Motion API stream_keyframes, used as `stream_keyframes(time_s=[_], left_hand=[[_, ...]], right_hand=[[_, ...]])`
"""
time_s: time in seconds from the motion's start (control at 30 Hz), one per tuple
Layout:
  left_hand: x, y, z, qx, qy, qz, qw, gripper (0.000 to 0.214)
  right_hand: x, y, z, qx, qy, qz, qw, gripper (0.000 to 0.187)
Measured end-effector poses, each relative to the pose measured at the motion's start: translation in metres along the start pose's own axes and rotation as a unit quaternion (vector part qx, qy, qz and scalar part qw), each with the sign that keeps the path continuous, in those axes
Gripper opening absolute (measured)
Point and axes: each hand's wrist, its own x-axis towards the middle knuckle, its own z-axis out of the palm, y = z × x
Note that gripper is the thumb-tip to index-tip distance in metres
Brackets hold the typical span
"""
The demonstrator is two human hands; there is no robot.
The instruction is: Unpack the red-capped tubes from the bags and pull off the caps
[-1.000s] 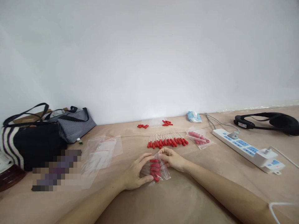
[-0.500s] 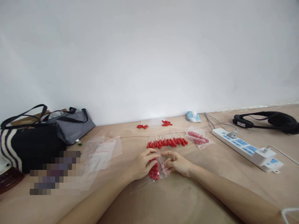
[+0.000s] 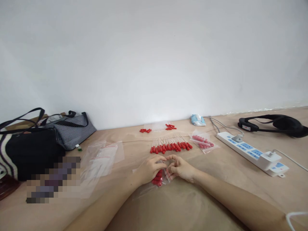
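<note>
Both hands meet at a small clear bag [image 3: 160,178] of red pieces, which lies on the surface [image 3: 216,170] close to the person. The left hand [image 3: 149,170] and right hand [image 3: 182,168] pinch its top edge with narrow fingers [image 3: 159,158], near a row of red-tipped sticks [image 3: 170,147].

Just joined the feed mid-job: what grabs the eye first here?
The left hand and right hand pinch a small zip bag of red pieces at centre front. Just behind it lies a row of red-tipped sticks. A white power strip sits at right, dark bags at left.
</note>
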Motion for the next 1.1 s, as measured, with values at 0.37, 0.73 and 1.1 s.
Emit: stream_keyframes(time_s=[0.37,0.73,1.1], left_hand=[[0.002,0.002,-0.007,0.012,-0.053,-0.014,0.998,0.021],[-0.006,-0.008,-0.002,-0.025,-0.033,-0.069,0.997,0.017],[-0.006,-0.008,-0.004,0.051,-0.018,0.014,0.998,0.028]], right_hand=[[0.001,0.003,0.003,-0.055,0.0,-0.039,0.998,0.008],[-0.003,0.002,0.001,-0.427,-0.003,-0.348,0.834,0.024],[0.001,0.005,-0.004,-0.652,0.066,-0.445,0.611,0.024]])
